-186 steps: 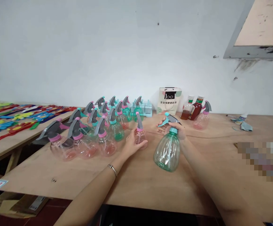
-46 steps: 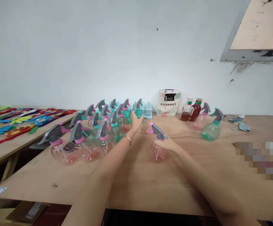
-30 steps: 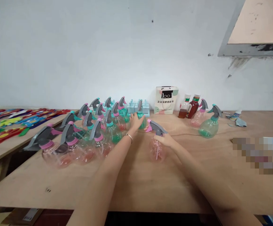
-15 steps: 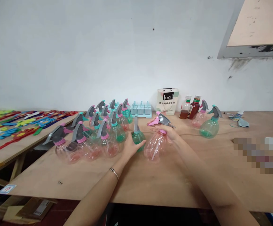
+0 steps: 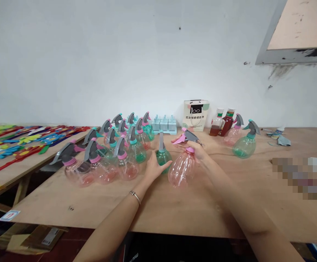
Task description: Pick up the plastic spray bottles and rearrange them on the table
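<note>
My left hand is at a green spray bottle, its thumb stretched across the front and its fingers behind the left side. Just to the right, my right hand grips a pink spray bottle by the neck, under its pink and grey trigger head. This bottle leans slightly, with its head toward the back. Left of my hands stand several pink and green spray bottles with grey triggers, close together. Some of my right fingers are hidden behind the bottle neck.
Behind are a light-blue mould set, a paper bag and two sauce bottles. A pink and a green spray bottle stand at the right. Colourful flower-shaped pieces cover the left table.
The camera view has shifted slightly. My left hand and the green bottle sit a little further right in view; both hands keep nearly the same hold.
</note>
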`<state>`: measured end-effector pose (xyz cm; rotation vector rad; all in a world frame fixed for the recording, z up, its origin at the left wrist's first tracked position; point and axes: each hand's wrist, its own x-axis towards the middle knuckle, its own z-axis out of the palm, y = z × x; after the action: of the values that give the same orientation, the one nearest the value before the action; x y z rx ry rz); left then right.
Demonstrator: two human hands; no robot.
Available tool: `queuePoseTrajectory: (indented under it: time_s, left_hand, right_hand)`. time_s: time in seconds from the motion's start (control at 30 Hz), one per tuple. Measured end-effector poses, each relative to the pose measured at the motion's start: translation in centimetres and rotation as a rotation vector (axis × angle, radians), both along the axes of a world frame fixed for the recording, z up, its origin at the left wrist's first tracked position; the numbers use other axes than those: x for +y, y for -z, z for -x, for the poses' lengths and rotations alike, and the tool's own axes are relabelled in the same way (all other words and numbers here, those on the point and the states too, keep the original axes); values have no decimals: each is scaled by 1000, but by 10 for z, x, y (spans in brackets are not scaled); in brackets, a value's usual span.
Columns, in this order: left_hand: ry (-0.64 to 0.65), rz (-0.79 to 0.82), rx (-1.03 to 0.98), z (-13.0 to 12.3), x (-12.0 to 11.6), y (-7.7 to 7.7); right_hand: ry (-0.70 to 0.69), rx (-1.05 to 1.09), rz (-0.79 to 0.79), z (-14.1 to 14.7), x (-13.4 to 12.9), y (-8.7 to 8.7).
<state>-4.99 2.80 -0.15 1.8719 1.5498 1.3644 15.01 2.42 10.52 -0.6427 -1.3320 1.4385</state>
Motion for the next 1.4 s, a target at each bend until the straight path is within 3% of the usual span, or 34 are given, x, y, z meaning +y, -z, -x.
queuePoseTrajectory:
  time_s: [0.1, 0.3, 0.53, 0.8, 1.2, 1.4]
  left_hand:
    - [1, 2, -4, 0, 1, 1]
    - [7, 5, 15, 0, 2, 0]
    - [10, 1, 11, 0, 0, -1]
    - [24, 12, 18, 0, -1, -3]
    - [28, 23, 39, 0, -1, -4]
    - [16, -4, 34, 0, 0, -3]
  right_hand:
    - [-3, 12, -60, 1, 3, 2]
    - [36, -27, -11, -2, 5, 4]
    - [-22, -65, -159, -1, 3, 6]
    - [28, -61, -247, -1, 6, 10]
    - [64, -59, -242, -7, 5, 3]
    - [114, -210, -286, -10, 10, 5]
